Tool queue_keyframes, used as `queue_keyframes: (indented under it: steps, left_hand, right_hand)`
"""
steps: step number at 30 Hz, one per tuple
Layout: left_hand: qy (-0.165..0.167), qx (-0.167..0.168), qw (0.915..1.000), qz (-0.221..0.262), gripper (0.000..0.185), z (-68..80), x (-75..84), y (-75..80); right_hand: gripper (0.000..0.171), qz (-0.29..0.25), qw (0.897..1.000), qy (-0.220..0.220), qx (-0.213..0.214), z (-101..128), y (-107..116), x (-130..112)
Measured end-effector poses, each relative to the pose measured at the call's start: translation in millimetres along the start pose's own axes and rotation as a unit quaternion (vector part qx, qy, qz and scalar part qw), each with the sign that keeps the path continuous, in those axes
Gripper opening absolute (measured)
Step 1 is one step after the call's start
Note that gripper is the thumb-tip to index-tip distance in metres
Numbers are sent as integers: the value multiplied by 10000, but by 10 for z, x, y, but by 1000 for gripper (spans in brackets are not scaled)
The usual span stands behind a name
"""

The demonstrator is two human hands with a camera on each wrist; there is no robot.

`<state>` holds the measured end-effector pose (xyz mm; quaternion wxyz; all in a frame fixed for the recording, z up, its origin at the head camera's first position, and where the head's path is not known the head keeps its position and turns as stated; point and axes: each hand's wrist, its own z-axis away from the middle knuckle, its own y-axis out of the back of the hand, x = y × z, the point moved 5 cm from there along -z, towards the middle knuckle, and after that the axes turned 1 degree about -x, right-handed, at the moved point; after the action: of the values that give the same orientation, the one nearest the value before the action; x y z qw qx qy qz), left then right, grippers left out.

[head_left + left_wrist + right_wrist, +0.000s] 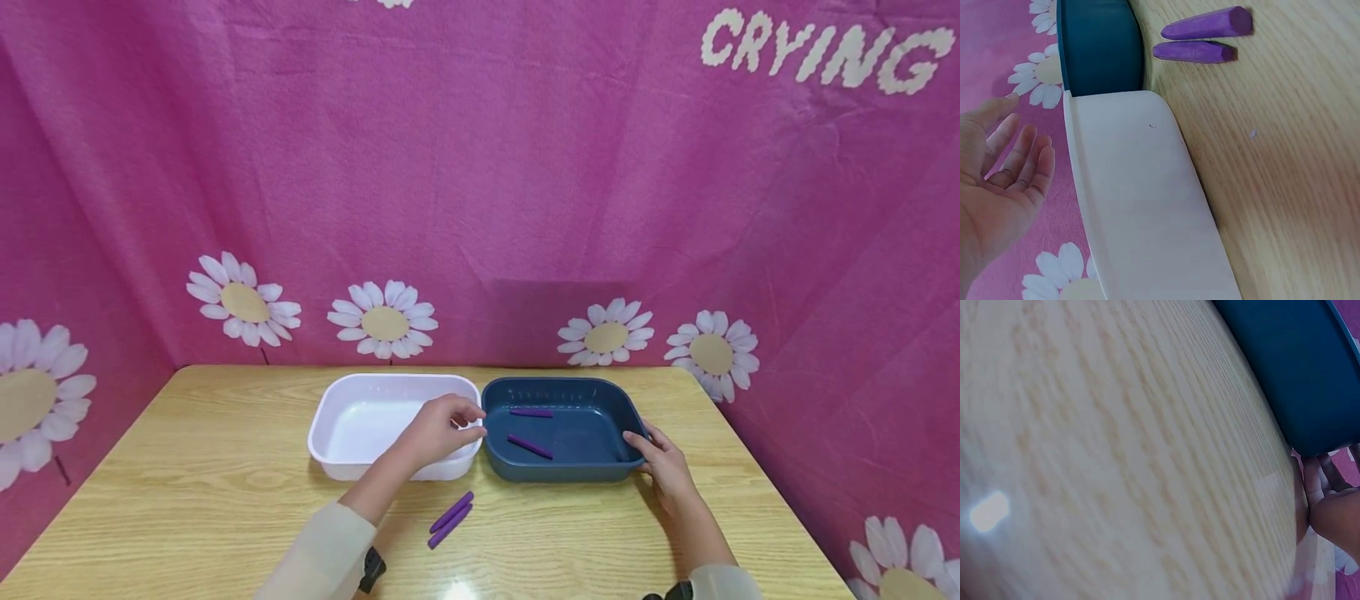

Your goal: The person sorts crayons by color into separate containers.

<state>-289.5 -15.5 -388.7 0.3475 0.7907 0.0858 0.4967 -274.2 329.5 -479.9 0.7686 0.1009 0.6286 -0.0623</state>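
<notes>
Two purple crayon-like sticks (450,518) lie side by side on the light wooden table (187,492), close to the person. A bit farther back, the left hand (442,429) is above the right end of the white plastic tub (352,417). Its fingers are loose and spread, and it holds nothing. The right hand (660,458) holds the right edge of the dark blue plastic tub (600,392), fingers bent over the rim. Two more purple sticks (529,446) lie inside the blue tub. Behind it all hangs a pink daisy cloth (480,167).
</notes>
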Motion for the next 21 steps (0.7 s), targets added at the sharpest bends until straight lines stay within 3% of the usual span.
queue_keyframes:
  steps: [15,21]
  left_hand:
    - [279,94,9991,298,22,293,-89,90]
    - [459,-81,9983,347,25,423,-105,124]
  right_hand:
    - [63,60,10000,-53,24,2,0,12]
    - [63,96,9999,-71,7,-1,6,7]
